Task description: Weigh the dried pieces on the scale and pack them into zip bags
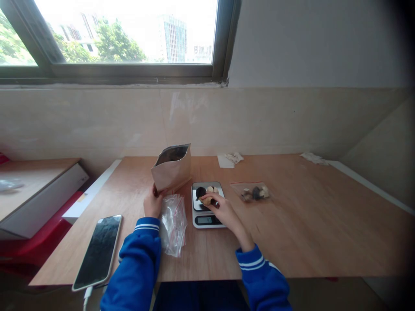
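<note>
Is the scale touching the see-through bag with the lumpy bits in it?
Apart. The head view shows a strip of bare tabletop between the scale and the see-through bag.

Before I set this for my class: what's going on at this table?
A person in blue sleeves is working over a small digital scale. The right hand holds a tan piece at the weighing plate, where a dark piece and pale pieces also show. The left hand is at the lower corner of an open paper pouch. Clear bags lie between the arms, and a filled bag lies right of the scale.
</note>
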The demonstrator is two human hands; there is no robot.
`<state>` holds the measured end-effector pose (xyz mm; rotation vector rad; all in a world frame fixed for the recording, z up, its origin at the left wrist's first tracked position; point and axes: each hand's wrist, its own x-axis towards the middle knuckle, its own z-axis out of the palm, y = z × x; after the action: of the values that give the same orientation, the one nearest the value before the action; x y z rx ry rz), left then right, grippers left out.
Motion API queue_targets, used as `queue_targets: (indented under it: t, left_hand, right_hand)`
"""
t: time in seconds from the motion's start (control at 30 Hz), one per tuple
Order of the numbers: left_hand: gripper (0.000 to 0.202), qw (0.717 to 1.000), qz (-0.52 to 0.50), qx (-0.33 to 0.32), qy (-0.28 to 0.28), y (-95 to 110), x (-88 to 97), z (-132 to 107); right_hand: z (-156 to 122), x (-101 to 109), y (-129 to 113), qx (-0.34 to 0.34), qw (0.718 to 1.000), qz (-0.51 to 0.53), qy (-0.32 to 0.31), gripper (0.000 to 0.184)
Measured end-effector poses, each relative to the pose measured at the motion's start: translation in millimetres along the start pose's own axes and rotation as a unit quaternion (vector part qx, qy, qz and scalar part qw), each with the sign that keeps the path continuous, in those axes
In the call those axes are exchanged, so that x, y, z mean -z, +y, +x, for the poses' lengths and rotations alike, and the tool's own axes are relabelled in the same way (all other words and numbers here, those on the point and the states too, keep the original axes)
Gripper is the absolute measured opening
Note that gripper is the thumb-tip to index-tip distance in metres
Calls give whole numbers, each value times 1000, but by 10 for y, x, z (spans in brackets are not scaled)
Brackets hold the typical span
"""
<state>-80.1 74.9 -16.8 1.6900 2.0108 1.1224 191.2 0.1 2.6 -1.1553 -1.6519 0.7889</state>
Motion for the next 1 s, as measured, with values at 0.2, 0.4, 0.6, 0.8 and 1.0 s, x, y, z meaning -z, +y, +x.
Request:
queue_targets:
  t: [0.2, 0.4, 0.6, 0.8, 1.0]
  left_hand:
    - [49, 1000, 3, -2, 4, -3, -9, 2]
    - [51, 1000, 7, -12, 6, -25, -20, 6]
    - [54, 1000, 8, -13, 3, -45, -26, 19]
    - [54, 1000, 15, -12, 3, -92, -48, 37]
    - [54, 1000, 5, -15, 4, -86, -41, 28]
  right_hand:
    - [-71, 70, 44, 31, 998, -47, 24, 23]
    - [-113, 104, 121, 40, 994, -41, 93, 21]
    - [-99, 143, 201, 23, 981, -70, 177, 23]
    - [-82, 115, 238, 38, 963, -168, 206, 14]
    - [-130, 79, 341, 43, 954, -195, 226, 18]
